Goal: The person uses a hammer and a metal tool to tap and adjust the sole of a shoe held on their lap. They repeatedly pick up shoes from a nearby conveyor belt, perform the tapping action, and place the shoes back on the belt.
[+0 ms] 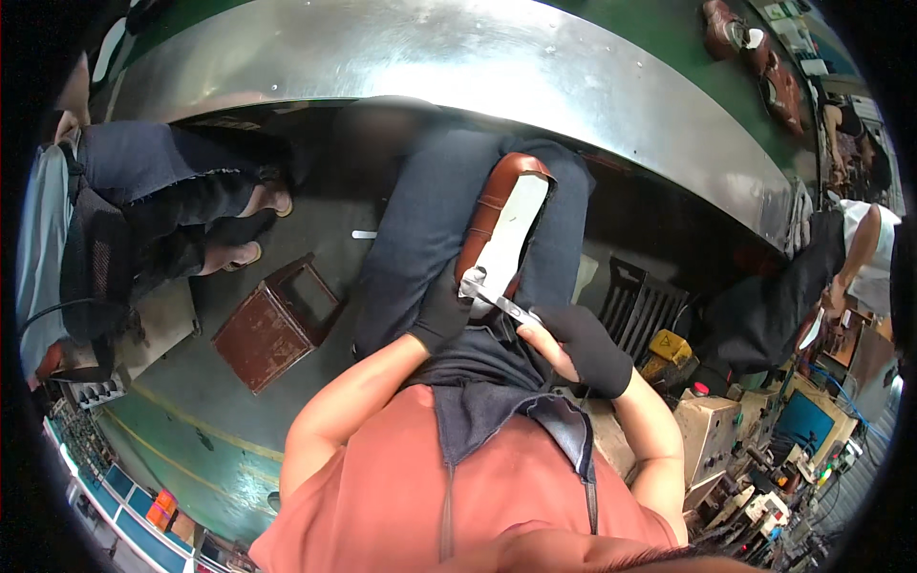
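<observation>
A brown leather shoe lies across my lap between my thighs, toe pointing away and a long pale insole face turned up. My left hand, in a black glove with bare fingertips, is closed at the shoe's near end. My right hand, gloved the same way, grips a silvery metal hand tool. The tool's broad head meets the near end of the shoe by my left fingers; its exact kind is unclear. A dark denim apron covers my lap.
A shiny metal bench curves across in front of my knees. A brown stool-like box stands at left, near a seated person's legs. At right are a dark slatted crate, a yellow device and machinery. More brown shoes sit beyond the bench.
</observation>
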Motion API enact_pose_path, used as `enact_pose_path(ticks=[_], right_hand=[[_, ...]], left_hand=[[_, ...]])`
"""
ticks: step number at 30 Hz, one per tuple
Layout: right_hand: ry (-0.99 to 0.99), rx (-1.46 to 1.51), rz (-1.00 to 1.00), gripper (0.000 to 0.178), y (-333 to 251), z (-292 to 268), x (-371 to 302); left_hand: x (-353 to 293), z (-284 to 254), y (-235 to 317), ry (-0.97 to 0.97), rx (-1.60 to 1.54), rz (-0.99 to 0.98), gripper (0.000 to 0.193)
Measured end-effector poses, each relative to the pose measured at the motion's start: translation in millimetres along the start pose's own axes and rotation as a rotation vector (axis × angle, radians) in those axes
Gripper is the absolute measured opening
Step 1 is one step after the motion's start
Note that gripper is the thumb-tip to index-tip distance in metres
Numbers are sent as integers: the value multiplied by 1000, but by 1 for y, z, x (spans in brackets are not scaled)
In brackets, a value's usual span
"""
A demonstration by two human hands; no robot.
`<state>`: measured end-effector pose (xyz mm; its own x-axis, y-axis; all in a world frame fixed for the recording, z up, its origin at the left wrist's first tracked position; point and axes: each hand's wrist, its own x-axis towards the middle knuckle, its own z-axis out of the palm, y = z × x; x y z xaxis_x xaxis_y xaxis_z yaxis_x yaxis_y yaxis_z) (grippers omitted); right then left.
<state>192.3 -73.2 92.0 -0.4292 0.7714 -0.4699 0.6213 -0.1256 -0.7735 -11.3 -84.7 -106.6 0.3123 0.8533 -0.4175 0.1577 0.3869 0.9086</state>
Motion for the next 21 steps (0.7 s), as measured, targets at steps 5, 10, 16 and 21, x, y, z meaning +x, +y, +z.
enact_pose_path(ticks=[5,10,16,21], right_hand=[[135,-56,-132,35,50,2,30],[201,129,207,32,68,-1,-35],[335,336,206,33,43,3,-68],[357,381,195,30,46,14,-68]], left_hand=[[-10,-7,20,-160,-89,118,76],[-28,-100,114,-382,553,219,74],[5,-105,226,48,355,472,59],[25,9,57,144,443,403,85]])
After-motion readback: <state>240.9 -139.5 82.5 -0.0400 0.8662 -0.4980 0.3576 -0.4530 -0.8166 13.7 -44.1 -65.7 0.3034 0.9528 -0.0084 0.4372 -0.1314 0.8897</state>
